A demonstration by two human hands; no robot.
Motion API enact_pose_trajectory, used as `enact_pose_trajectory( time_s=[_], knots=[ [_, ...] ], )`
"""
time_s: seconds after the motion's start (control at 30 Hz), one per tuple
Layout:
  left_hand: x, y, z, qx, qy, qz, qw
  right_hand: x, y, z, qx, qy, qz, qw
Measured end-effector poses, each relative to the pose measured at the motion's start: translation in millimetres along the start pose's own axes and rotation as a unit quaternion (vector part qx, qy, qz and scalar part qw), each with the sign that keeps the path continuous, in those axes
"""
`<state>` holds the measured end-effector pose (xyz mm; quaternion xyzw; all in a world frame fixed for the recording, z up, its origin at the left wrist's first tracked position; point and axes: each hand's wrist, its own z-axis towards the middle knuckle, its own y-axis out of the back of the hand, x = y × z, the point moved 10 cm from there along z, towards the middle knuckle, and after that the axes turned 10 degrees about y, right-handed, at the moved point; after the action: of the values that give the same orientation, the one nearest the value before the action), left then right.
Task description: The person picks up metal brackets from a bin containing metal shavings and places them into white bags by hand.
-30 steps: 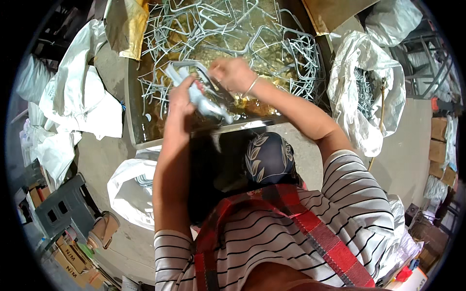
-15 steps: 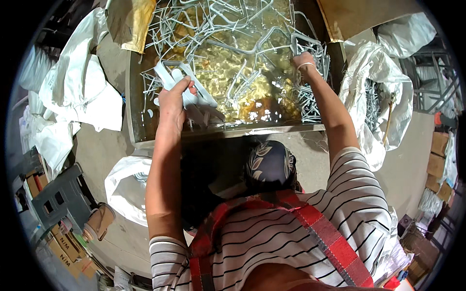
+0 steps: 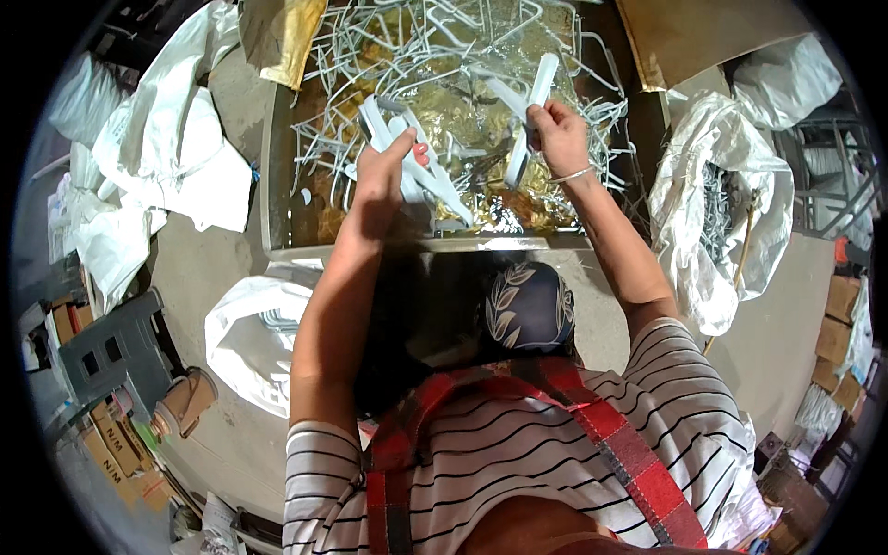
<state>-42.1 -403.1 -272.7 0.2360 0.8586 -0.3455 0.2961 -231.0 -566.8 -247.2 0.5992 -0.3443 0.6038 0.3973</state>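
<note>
The left forearm (image 3: 338,296) is extended forward and angled slightly inward, and the left hand (image 3: 381,174) is closed in a grip, its thumb (image 3: 401,144) laid uppermost and reddish fingertips (image 3: 422,154) exposed beyond it. The right forearm (image 3: 622,242) is slanted inward from a bent elbow (image 3: 655,310); the right hand (image 3: 561,143) is held apart, slightly farther forward, with its fingers (image 3: 557,113) curled.

Black-striped white top (image 3: 518,425), short sleeves (image 3: 692,370), red and black checked straps (image 3: 634,465), thin bracelet (image 3: 573,176)

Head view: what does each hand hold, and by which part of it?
Left hand: a bundle of pale bent pieces, gripped around its middle. Right hand: a similar pale piece, held near its middle.
</note>
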Motion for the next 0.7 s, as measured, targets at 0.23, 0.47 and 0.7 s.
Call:
enact_pose_trajectory(
  time_s=[0.23, 0.47, 0.7],
  knots=[
    [-1, 20, 8, -0.021, -0.048, 0.089, 0.995, 39, -47, -33, 0.102, 0.085, -0.268, 0.954],
    [4, 21, -9, -0.029, 0.058, 0.045, 0.997, 23, -56, -41, 0.142, 0.008, -0.239, 0.961],
    [14, 8, 10, 0.162, 0.018, 0.111, 0.980, 26, -145, -80, 0.334, 0.135, -0.307, 0.881]
  ],
)
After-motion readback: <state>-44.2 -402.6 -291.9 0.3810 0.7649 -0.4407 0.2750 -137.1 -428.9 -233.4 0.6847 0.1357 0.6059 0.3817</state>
